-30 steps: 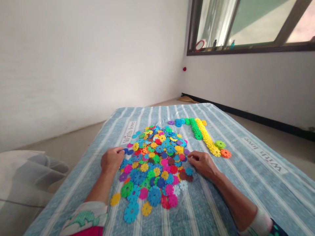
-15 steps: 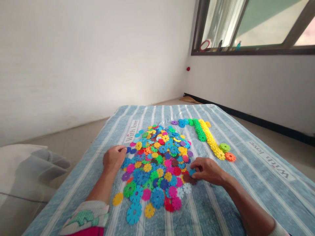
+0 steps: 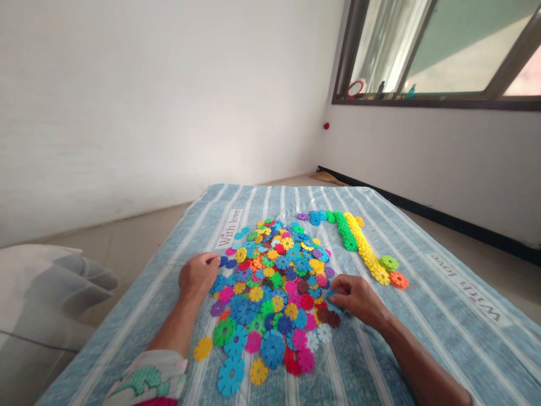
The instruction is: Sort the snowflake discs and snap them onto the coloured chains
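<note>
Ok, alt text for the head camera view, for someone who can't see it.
A pile of colourful plastic discs lies on a blue striped sheet; the left hand rests at its left edge, the right hand pinches a blue disc at its right. A green and yellow row lies beyond.

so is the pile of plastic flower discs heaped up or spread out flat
Spread out mostly flat: the discs lie overlapping in a thin layer on the striped sheet.
</note>
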Demonstrator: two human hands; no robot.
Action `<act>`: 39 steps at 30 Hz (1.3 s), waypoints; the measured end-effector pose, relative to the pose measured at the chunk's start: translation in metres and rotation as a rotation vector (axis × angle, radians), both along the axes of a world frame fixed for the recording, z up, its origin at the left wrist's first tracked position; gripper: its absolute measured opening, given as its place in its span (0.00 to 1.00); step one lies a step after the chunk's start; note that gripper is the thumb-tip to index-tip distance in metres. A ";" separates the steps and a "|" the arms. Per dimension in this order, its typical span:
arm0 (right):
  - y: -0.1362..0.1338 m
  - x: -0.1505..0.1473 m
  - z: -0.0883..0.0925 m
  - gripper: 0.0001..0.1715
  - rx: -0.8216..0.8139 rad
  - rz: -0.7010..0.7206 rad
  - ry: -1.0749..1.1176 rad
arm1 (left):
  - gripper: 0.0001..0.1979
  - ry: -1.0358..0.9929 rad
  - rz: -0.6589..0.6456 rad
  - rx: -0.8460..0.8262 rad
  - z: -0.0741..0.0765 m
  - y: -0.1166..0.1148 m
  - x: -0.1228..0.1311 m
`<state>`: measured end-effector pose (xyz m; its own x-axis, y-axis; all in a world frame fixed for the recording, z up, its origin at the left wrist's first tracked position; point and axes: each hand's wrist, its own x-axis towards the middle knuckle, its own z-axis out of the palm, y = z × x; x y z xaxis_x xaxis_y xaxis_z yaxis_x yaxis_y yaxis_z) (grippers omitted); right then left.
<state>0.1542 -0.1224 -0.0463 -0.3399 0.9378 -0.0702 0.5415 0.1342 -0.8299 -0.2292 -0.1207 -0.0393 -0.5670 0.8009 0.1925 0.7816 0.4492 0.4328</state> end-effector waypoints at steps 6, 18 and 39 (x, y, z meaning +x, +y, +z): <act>0.010 -0.030 0.006 0.12 0.055 -0.058 0.064 | 0.15 -0.012 -0.005 0.003 0.002 -0.001 0.001; 0.020 -0.047 0.015 0.18 0.117 -0.061 -0.345 | 0.15 -0.016 -0.003 -0.007 -0.001 0.000 -0.001; 0.019 -0.049 0.014 0.12 0.101 -0.121 -0.460 | 0.15 -0.012 -0.002 -0.009 -0.001 0.001 -0.004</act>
